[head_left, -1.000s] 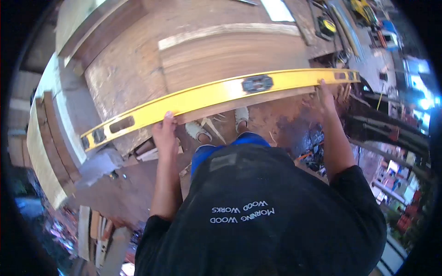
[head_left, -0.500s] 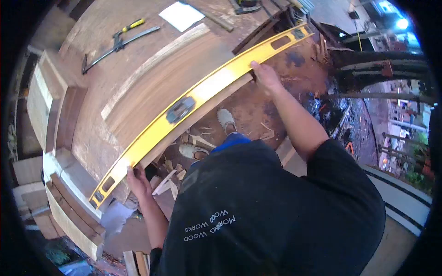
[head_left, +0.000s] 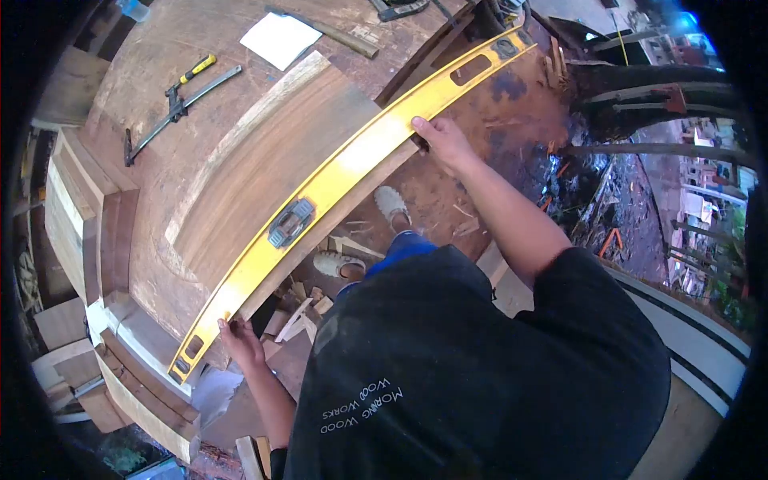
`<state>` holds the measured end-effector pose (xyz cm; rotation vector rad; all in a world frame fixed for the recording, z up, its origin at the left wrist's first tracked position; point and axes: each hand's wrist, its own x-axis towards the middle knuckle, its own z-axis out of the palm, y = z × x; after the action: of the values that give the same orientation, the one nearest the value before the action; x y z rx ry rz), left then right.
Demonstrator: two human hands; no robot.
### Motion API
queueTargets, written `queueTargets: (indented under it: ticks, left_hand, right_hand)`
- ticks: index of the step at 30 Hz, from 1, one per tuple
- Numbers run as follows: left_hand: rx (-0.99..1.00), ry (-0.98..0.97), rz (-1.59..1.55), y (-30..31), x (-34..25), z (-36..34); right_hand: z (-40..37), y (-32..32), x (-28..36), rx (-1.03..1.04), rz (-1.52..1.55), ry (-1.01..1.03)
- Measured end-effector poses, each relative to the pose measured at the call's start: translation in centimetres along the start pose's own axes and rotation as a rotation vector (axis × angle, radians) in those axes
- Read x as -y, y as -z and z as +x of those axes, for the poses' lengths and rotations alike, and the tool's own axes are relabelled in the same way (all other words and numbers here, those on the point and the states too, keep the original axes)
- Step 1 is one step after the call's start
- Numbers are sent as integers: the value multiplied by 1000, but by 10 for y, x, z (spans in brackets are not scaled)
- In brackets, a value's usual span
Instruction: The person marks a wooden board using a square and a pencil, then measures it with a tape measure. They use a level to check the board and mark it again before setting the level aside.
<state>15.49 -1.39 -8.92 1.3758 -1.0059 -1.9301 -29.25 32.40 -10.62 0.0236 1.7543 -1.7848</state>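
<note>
A long yellow spirit level (head_left: 344, 178) lies slantwise along the near edge of a wooden board (head_left: 264, 160) on the workbench. My left hand (head_left: 242, 342) grips the level near its lower-left end, thumb on top and fingers hidden beneath. Farther up and to the right, my right hand (head_left: 442, 142) holds it the same way, thumb on the upper face and fingers tucked under the edge. The level's dark vial housing (head_left: 291, 223) sits between my two hands. Along its far side, the board shows a pale, rough strip.
On the brown workbench (head_left: 152, 232) lie a bar clamp with a yellow handle (head_left: 180, 100), a white paper sheet (head_left: 280, 40) and a wooden stick (head_left: 340, 36). Stacked timber (head_left: 88, 216) stands at the left. Wood offcuts (head_left: 308, 308) litter the floor near my shoes (head_left: 390, 204).
My view has shifted slightly, so bench items appear farther left. Both hands keep their grip on the level, which now lies a little differently against the board.
</note>
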Motion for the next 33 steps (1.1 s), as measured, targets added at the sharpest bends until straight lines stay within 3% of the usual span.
queueTargets:
  ticks: [8, 10, 14, 16, 18, 20, 24, 33]
  left_hand:
    - [-75, 29, 3, 1, 3, -1]
    - [-64, 0, 14, -18, -3, -11]
    - [-121, 23, 58, -10, 1, -5]
    - [-142, 19, 76, -27, -5, -13]
    - [-91, 9, 67, -21, -2, -9]
    - [-34, -10, 62, -14, 2, -3]
    - [-49, 17, 59, -18, -5, -9]
    - [36, -12, -19, -19, -1, -7]
  right_hand:
    - [-2, 1, 4, 7, -93, -83]
    - [1, 0, -2, -117, -115, -36]
    - [1, -2, 0, -89, -41, 42]
    - [1, -4, 1, -255, -211, 51]
    - [-5, -4, 14, -145, -469, 191]
    - [22, 18, -12, -159, -556, 173]
    - [22, 16, -13, -98, -112, 25]
    - [3, -2, 4, -30, 61, 30]
